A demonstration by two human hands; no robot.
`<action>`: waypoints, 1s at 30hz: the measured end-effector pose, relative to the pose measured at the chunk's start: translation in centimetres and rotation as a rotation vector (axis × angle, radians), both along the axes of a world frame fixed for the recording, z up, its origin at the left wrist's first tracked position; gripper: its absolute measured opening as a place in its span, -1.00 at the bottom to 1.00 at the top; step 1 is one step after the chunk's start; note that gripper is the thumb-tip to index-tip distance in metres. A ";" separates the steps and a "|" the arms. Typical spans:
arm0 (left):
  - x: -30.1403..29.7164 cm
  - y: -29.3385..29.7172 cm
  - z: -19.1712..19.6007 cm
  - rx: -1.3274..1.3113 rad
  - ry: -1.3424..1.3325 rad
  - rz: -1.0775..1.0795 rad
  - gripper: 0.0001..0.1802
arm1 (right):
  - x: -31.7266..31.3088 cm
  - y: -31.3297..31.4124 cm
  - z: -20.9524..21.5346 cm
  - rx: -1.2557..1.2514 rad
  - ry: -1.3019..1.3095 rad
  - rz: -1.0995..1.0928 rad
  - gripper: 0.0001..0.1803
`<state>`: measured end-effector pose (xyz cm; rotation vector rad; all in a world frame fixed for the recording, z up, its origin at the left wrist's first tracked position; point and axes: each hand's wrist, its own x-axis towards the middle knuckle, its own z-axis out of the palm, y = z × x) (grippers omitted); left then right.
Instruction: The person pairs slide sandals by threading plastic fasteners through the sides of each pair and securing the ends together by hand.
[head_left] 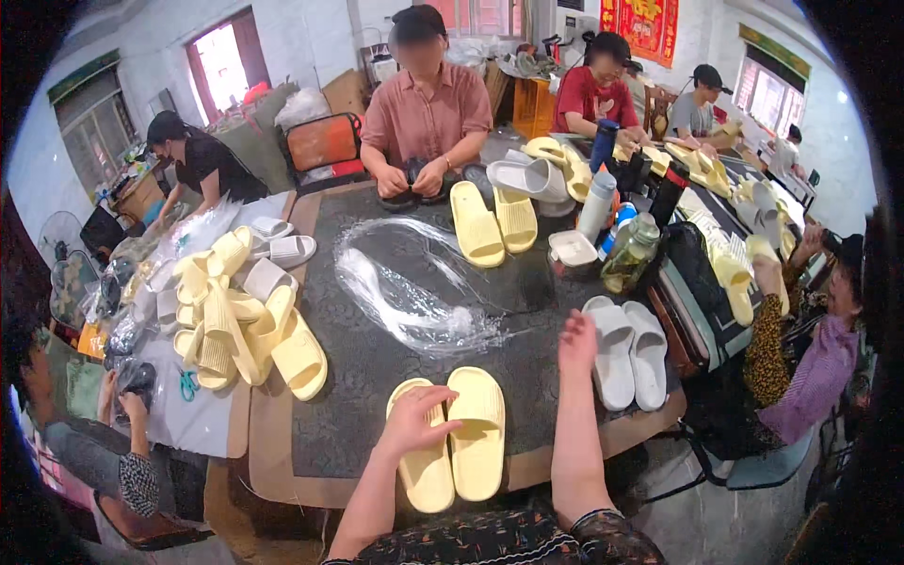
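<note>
A pair of pale yellow slide slippers lies side by side at the near edge of the table, toes pointing away from me. My left hand (419, 421) rests over the strap of the left slipper (428, 478), its thumb apart from the fingers and reaching toward the right slipper (477, 414). To the right, my right hand (577, 345) is raised above the dark mat with nothing in it, its fingers loosely bent. Just beside that hand stands a pair of light grey slippers (612, 363). Crumpled clear plastic bags (405, 292) lie beyond the yellow pair.
A heap of yellow slippers (221, 320) covers the left table, with teal scissors (189, 383) nearby. Another yellow pair (477, 226) lies ahead. Bottles, a glass jar (632, 254) and a dark bag (702, 292) stand at right. Several co-workers handle slippers around the tables.
</note>
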<state>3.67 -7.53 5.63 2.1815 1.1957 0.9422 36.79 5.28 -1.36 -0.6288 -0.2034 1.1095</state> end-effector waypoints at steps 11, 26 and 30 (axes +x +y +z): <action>0.1 0.4 0.0 0.024 0.003 0.021 -0.51 | 1.3 -12.2 5.7 0.023 -0.194 -0.270 -0.78; -1.3 11.9 -3.6 -0.318 0.481 -0.062 -0.34 | -2.8 -14.5 7.3 -0.086 -0.291 0.002 -0.86; -1.1 12.5 -3.2 -0.187 0.537 0.171 -0.34 | 1.0 -15.2 6.4 0.001 -0.325 -0.126 -0.83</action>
